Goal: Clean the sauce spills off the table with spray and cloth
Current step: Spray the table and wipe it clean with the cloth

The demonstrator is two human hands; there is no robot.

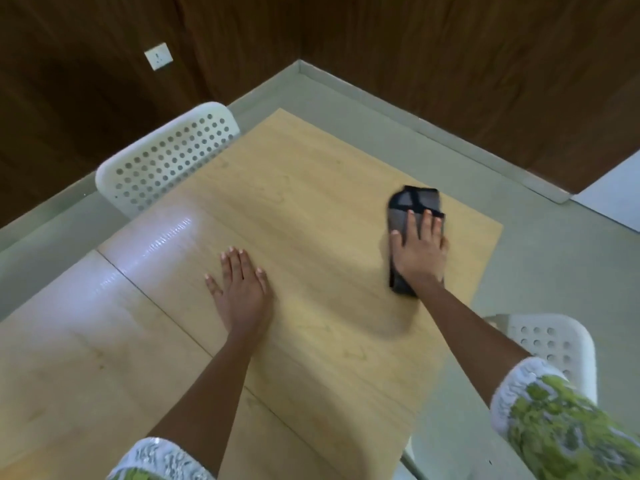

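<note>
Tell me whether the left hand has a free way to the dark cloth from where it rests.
Probably yes. The left hand lies flat on the table, and only bare wood separates it from the cloth. The right hand already presses on the cloth, covering its middle.

Flat hands (419,249) on cloth (405,216), table (311,202)

Dark wood-panelled walls (415,46) meet in a corner at 12 o'clock, with a white wall socket (158,56) at 10 o'clock. The floor (540,258) is pale grey-green. One white perforated chair (166,157) stands at 10 o'clock, another (554,344) at 4 o'clock. Light glares off the wooden counter (311,174).
</note>
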